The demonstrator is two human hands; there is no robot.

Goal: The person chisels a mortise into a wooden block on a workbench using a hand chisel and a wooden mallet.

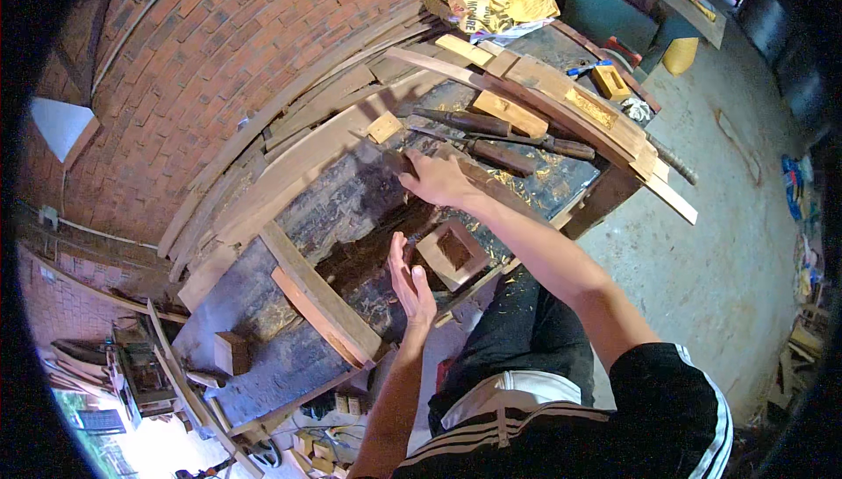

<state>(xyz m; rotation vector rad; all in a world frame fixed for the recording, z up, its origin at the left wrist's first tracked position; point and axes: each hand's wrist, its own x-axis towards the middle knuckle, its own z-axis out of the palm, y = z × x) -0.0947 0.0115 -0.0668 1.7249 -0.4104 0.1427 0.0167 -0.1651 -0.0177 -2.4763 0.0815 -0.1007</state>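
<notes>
On the dark workbench point(316, 185), a wooden block with a square hollow point(474, 267) sits close to the near edge. My left hand point(410, 290) is open just left of it, palm turned toward it and fingers stretched; whether it touches the block I cannot tell. Farther out, my right hand point(436, 179) reaches over the bench with its index finger and thumb apart, nothing visible in it. Beyond that hand are a small pale wood block point(383, 127) and several long hand tools, one with a brown handle point(570, 147). A dark wooden piece point(502, 157) lies beside them.
Two wooden strips point(320, 295) cross the bench at left, near another block point(231, 353). Long boards point(263, 189) line the brick wall point(289, 32). A yellow bag point(500, 7) rests at the back. Wood shavings point(544, 172) litter the right side, beside planks point(561, 97).
</notes>
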